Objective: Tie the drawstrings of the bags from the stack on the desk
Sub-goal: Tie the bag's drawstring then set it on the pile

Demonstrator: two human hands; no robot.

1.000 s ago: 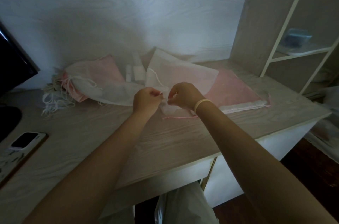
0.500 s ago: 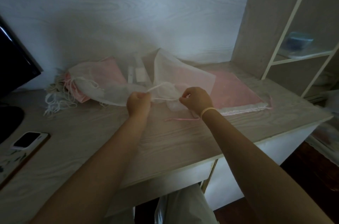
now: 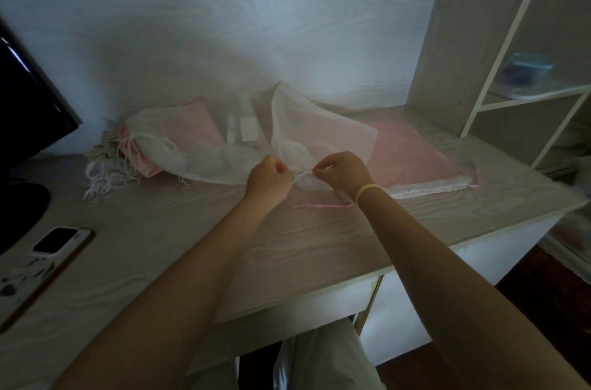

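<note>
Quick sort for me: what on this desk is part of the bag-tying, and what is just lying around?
In the job: white mesh bag, its drawstring pinched by left hand and right hand; flat pink stack; tied bags.
Lying about: phone, monitor, shelf container, loose pink string.

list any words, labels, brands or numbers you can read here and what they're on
None can be read.
White tags seen through the sheer bags: any print is too blurred.
Phone on the desk: screen dark, nothing legible.
Monitor: dark, no text visible.
Container on the shelf: no label legible.
</note>
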